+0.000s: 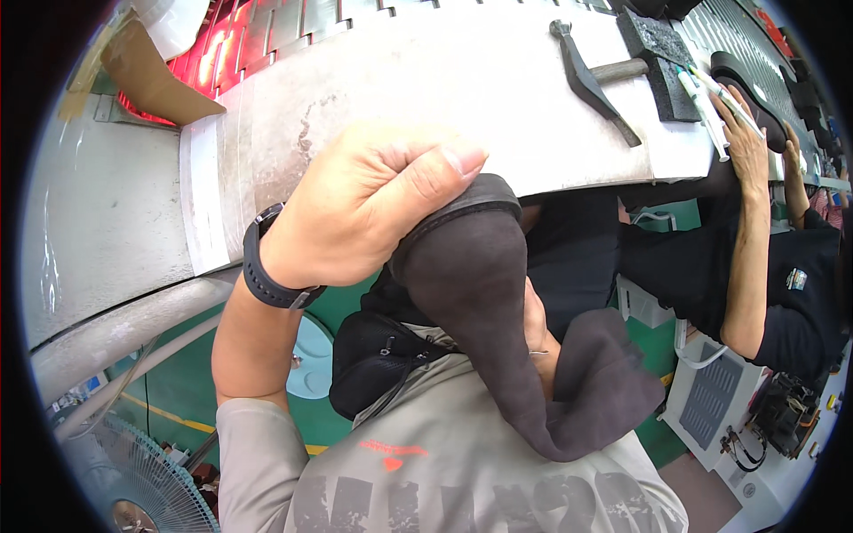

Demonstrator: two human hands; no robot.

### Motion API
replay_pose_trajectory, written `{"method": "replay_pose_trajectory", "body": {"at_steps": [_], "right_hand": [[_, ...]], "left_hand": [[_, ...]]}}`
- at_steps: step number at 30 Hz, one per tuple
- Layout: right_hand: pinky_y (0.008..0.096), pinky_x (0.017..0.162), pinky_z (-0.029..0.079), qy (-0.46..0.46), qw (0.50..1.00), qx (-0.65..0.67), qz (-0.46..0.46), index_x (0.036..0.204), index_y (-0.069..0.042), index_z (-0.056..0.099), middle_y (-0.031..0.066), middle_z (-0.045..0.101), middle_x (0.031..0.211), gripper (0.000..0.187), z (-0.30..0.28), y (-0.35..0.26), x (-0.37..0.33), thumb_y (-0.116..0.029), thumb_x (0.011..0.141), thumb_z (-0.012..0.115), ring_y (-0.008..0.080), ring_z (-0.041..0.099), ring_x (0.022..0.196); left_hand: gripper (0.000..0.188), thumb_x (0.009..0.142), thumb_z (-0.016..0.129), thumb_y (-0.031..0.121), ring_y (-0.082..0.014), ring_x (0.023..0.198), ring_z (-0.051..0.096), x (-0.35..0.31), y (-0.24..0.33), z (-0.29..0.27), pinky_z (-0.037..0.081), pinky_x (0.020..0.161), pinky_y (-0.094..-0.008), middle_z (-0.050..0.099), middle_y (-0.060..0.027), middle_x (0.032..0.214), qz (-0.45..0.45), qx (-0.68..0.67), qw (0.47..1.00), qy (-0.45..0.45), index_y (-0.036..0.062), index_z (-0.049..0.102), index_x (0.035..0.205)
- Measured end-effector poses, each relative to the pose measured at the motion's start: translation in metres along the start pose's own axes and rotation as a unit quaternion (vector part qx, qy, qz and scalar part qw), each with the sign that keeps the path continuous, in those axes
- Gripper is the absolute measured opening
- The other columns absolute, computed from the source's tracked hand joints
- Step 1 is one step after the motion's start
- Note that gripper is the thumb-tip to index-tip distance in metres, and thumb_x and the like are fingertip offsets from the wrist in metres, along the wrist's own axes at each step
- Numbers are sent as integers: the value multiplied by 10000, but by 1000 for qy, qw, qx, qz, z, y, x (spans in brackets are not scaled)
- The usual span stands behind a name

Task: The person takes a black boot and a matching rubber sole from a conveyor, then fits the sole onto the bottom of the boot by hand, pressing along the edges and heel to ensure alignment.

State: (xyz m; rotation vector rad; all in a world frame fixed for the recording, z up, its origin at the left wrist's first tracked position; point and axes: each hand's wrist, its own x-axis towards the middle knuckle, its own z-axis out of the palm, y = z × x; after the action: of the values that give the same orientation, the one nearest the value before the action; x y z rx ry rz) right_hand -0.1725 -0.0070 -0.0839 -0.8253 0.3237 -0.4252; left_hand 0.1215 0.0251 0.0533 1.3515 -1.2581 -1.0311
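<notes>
A tall dark grey-brown boot with a soft, suede-like upper (pixel 475 293) is held up in front of my body, its black sole edge (pixel 480 191) uppermost. My left hand (pixel 373 200), with a black watch on the wrist, is closed round the sole end, thumb lying along the edge. The limp shaft sags down and folds to the right across my right forearm. Behind the boot, my right hand (pixel 535 320) shows only in part, against the upper; its fingers are hidden.
On the white worktable (pixel 426 89) lie a hammer (pixel 591 80) and a black block (pixel 662 67). White pen-like sticks (pixel 702 111) rest under a co-worker's hand (pixel 745 147) at the right. A cardboard piece (pixel 155 75) stands far left; a fan (pixel 142 475) is low left.
</notes>
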Motion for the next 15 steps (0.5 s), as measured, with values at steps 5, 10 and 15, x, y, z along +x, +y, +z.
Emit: {"method": "replay_pose_trajectory", "body": {"at_steps": [5,10,15], "right_hand": [[313,906,564,-7,1000,10,-2,1258,69,683,137,780,1102,550,2,-3,-9,-376,1142,381,180,728,985],[311,901,561,-14,1000,17,3,1250,69,687,134,780,1097,544,3,0,-5,-371,1141,385,176,725,978],[309,896,559,-31,999,18,38,1243,69,690,131,780,1091,539,4,18,14,-366,1140,388,172,723,971]], "left_hand": [[425,1166,521,263,-47,708,384,0,6,1,355,626,-265,455,73,746,0,-17,1000,-5,57,542,795],[407,1149,541,222,-100,665,405,2,12,-4,364,605,-305,454,12,719,33,83,996,-18,28,534,791],[369,1105,591,168,-199,606,449,1,19,-11,385,592,-377,467,-76,698,177,330,927,-16,-8,530,786]]}}
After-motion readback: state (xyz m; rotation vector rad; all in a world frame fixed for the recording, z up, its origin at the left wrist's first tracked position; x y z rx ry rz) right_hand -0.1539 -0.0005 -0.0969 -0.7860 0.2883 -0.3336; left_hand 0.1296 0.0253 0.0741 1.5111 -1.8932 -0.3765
